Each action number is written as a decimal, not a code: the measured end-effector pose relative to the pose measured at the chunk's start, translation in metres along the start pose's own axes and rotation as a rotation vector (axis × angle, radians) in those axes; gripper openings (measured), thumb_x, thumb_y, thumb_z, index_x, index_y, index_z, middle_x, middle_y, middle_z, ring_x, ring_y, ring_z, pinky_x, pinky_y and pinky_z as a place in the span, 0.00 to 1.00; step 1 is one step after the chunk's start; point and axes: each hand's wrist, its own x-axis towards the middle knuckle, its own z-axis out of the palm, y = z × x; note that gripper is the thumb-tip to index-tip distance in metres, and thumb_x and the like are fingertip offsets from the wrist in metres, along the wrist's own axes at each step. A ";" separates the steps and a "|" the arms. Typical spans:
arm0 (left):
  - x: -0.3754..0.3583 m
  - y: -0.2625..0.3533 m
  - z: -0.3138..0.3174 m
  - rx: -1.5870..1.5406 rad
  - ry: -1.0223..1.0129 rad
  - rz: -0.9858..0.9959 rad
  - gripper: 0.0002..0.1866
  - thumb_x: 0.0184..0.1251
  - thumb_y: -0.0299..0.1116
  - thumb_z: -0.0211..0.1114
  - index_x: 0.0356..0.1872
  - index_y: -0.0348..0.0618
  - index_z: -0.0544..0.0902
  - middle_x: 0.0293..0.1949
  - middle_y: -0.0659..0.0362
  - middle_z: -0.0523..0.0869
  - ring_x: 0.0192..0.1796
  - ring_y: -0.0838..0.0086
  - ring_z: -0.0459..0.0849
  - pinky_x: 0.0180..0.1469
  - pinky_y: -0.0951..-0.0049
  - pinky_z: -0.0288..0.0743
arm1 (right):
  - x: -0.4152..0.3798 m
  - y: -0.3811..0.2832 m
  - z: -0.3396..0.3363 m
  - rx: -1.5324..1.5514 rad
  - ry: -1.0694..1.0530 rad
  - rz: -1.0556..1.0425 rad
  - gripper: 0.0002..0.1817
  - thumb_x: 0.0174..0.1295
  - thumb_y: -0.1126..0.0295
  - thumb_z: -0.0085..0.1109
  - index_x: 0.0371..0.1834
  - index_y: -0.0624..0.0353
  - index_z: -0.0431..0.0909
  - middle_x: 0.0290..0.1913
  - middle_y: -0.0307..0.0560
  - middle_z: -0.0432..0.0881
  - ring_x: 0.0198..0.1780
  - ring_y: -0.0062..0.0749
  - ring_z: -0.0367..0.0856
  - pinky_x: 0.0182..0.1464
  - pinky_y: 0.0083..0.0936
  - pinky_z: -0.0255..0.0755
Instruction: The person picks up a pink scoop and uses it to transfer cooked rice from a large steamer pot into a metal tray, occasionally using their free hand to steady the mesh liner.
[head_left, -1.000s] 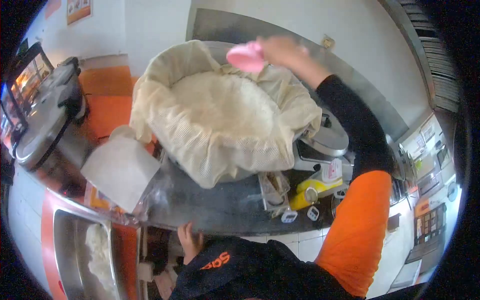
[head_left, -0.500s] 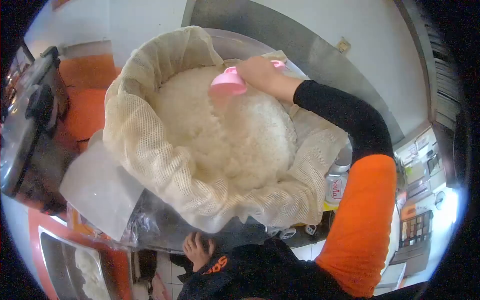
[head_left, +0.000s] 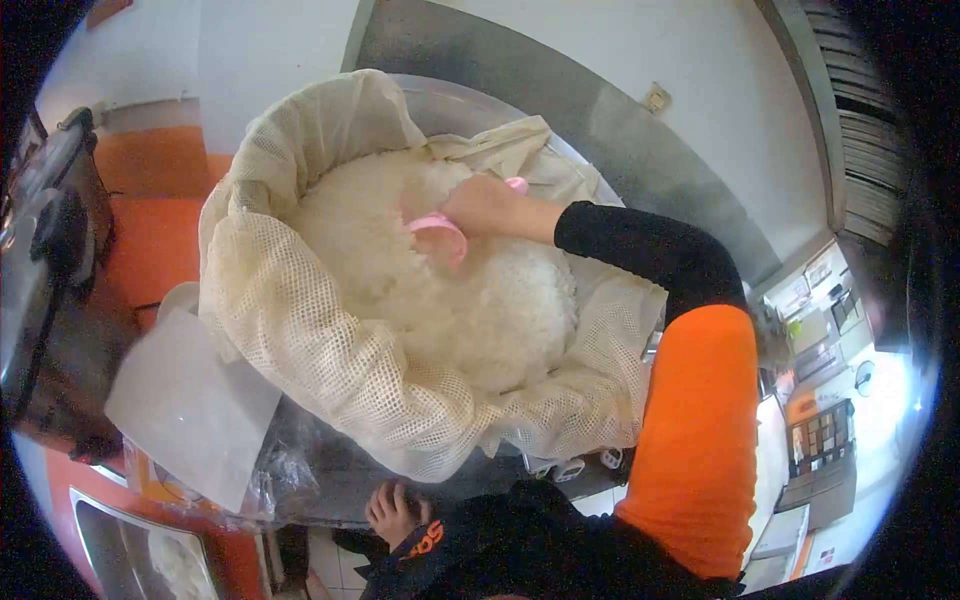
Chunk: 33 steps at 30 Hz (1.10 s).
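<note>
My right hand is closed around the handle of a pink scoop; the handle's end sticks out behind the hand. The scoop's bowl is pushed into a big mound of white cooked rice. A cream mesh cloth lines the wide round tub that holds the rice, its folds draped over the rim. My left hand rests low by the counter edge, near my body, fingers slightly apart and holding nothing visible.
A sheet of translucent plastic and crumpled clear wrap lie left of the tub on the dark counter. A dark lidded container stands at far left. Below it is an orange-red box with a window. Small dials show near the front edge.
My right hand and the scoop have moved down and slightly left, from above the rice into it. The bowl has tipped. My left hand stays about where it was. The view has shifted slightly.
</note>
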 end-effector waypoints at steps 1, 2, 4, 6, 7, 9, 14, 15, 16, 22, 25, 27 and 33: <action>0.000 0.001 0.001 -0.012 -0.006 -0.002 0.22 0.46 0.43 0.62 0.43 0.44 0.77 0.47 0.51 0.76 0.52 0.57 0.73 0.52 0.55 0.64 | -0.001 -0.003 0.003 0.030 0.045 -0.021 0.10 0.50 0.60 0.55 0.27 0.52 0.81 0.24 0.49 0.81 0.27 0.45 0.82 0.27 0.40 0.72; 0.000 0.002 0.002 -0.001 -0.017 -0.005 0.22 0.47 0.44 0.62 0.43 0.44 0.77 0.47 0.51 0.76 0.52 0.57 0.73 0.51 0.56 0.64 | -0.004 -0.003 0.009 0.057 0.085 -0.040 0.10 0.50 0.60 0.56 0.27 0.52 0.81 0.23 0.49 0.81 0.27 0.44 0.82 0.27 0.40 0.72; 0.000 0.002 -0.003 0.030 -0.042 -0.019 0.22 0.47 0.44 0.61 0.44 0.45 0.77 0.47 0.52 0.76 0.52 0.58 0.74 0.51 0.56 0.64 | -0.008 -0.005 0.008 0.087 0.103 -0.066 0.10 0.50 0.59 0.56 0.27 0.52 0.80 0.23 0.48 0.81 0.27 0.44 0.81 0.26 0.39 0.72; -0.002 -0.002 0.001 0.002 0.007 0.003 0.23 0.46 0.45 0.62 0.44 0.46 0.77 0.48 0.53 0.76 0.52 0.58 0.73 0.51 0.56 0.64 | -0.011 -0.008 0.003 0.097 0.067 -0.081 0.09 0.49 0.60 0.57 0.27 0.51 0.81 0.23 0.48 0.81 0.26 0.44 0.81 0.26 0.39 0.72; 0.000 -0.001 0.002 -0.014 0.039 0.010 0.24 0.46 0.46 0.62 0.45 0.47 0.77 0.48 0.54 0.76 0.52 0.58 0.73 0.51 0.56 0.64 | -0.017 -0.010 -0.007 0.110 0.065 -0.062 0.09 0.50 0.59 0.56 0.28 0.50 0.80 0.22 0.49 0.80 0.26 0.44 0.81 0.26 0.39 0.71; 0.002 0.005 -0.006 -0.079 -0.131 -0.055 0.24 0.45 0.47 0.63 0.45 0.48 0.77 0.49 0.54 0.76 0.52 0.58 0.73 0.51 0.56 0.64 | -0.030 -0.020 -0.022 0.152 0.079 -0.078 0.09 0.51 0.58 0.56 0.30 0.47 0.80 0.22 0.49 0.79 0.25 0.44 0.80 0.26 0.40 0.70; 0.009 0.019 -0.033 -0.061 -0.193 -0.122 0.23 0.51 0.45 0.63 0.48 0.49 0.77 0.51 0.55 0.75 0.54 0.62 0.74 0.53 0.58 0.66 | -0.041 -0.032 -0.027 0.131 0.127 -0.129 0.14 0.63 0.57 0.48 0.32 0.53 0.79 0.25 0.52 0.79 0.26 0.48 0.77 0.30 0.41 0.68; 0.010 0.014 -0.031 -0.069 -0.159 -0.128 0.22 0.52 0.45 0.62 0.48 0.49 0.76 0.51 0.55 0.75 0.54 0.62 0.73 0.54 0.59 0.66 | -0.045 -0.035 -0.031 0.099 0.102 -0.050 0.14 0.60 0.58 0.50 0.30 0.56 0.79 0.24 0.53 0.79 0.26 0.49 0.78 0.30 0.41 0.68; 0.005 0.015 -0.029 -0.092 -0.144 -0.118 0.22 0.53 0.45 0.62 0.49 0.48 0.76 0.51 0.55 0.75 0.55 0.63 0.73 0.54 0.60 0.67 | -0.046 -0.033 -0.020 0.095 0.154 -0.086 0.13 0.57 0.58 0.52 0.30 0.56 0.79 0.23 0.52 0.79 0.26 0.49 0.78 0.29 0.41 0.68; -0.003 0.014 -0.020 -0.169 -0.105 -0.071 0.22 0.57 0.45 0.59 0.52 0.47 0.73 0.52 0.55 0.74 0.56 0.62 0.72 0.55 0.61 0.67 | -0.060 -0.025 -0.007 -0.035 0.113 -0.030 0.13 0.49 0.57 0.56 0.26 0.56 0.77 0.20 0.52 0.78 0.24 0.48 0.78 0.28 0.40 0.70; 0.000 0.015 -0.020 -0.177 -0.124 -0.089 0.23 0.57 0.46 0.60 0.53 0.50 0.72 0.53 0.54 0.73 0.56 0.60 0.72 0.56 0.58 0.67 | -0.072 -0.030 -0.024 -0.030 0.150 -0.092 0.12 0.49 0.58 0.56 0.24 0.56 0.76 0.20 0.52 0.78 0.24 0.48 0.78 0.28 0.40 0.70; -0.004 0.014 -0.016 -0.189 -0.150 -0.086 0.25 0.56 0.50 0.60 0.54 0.54 0.73 0.55 0.54 0.73 0.55 0.54 0.72 0.56 0.54 0.69 | -0.080 -0.034 -0.028 -0.033 0.144 -0.120 0.11 0.49 0.60 0.55 0.24 0.56 0.76 0.20 0.52 0.78 0.25 0.49 0.79 0.28 0.40 0.70; -0.008 0.013 -0.016 -0.215 -0.051 -0.075 0.23 0.57 0.44 0.60 0.52 0.47 0.72 0.54 0.54 0.72 0.58 0.62 0.70 0.58 0.60 0.65 | -0.091 -0.025 -0.017 -0.076 -0.056 -0.030 0.11 0.49 0.62 0.55 0.30 0.58 0.79 0.26 0.55 0.80 0.30 0.53 0.79 0.33 0.42 0.71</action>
